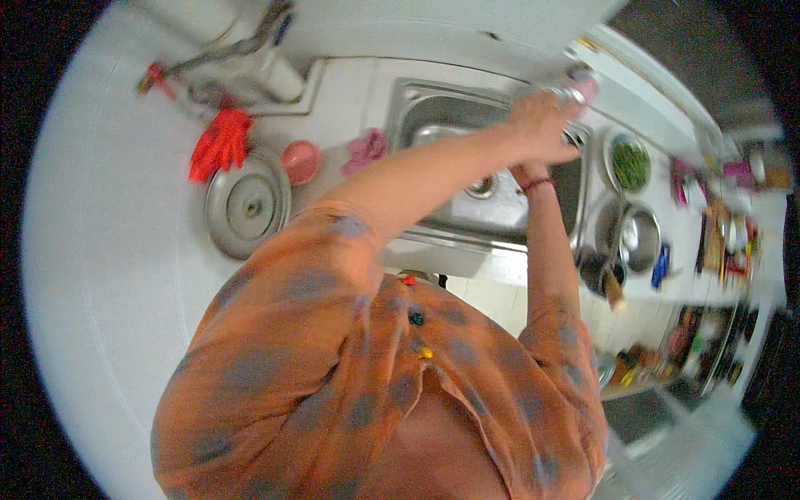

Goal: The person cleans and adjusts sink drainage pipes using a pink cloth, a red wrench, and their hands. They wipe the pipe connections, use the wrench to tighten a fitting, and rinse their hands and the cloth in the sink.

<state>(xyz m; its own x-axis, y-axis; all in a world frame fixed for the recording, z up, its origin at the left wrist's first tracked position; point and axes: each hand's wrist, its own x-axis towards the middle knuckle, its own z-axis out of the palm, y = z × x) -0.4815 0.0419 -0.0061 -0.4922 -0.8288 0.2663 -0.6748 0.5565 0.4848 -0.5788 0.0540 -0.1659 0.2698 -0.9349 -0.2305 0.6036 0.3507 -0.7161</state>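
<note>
Over the right end of the steel sink (442,221), my left hand (537,125) reaches across from the left. Its fingers are blurred but look stretched and apart from the thumb. Their tips are at a pink bottle-like thing (586,87) behind the sink; I cannot tell whether they touch it. My right hand (527,172), with a dark red bracelet at the wrist, is lower, under the left hand. Its fingers are mostly hidden, so what it holds, if anything, does not show. The sink drain (481,187) shows between the forearms.
Left of the sink are a pink cloth (365,152), a pink bowl (301,162), a round metal lid (248,205) and red rubber gloves (222,143). To the right stand a bowl of green vegetables (631,162), a metal pan (640,237) and a blue item (662,265).
</note>
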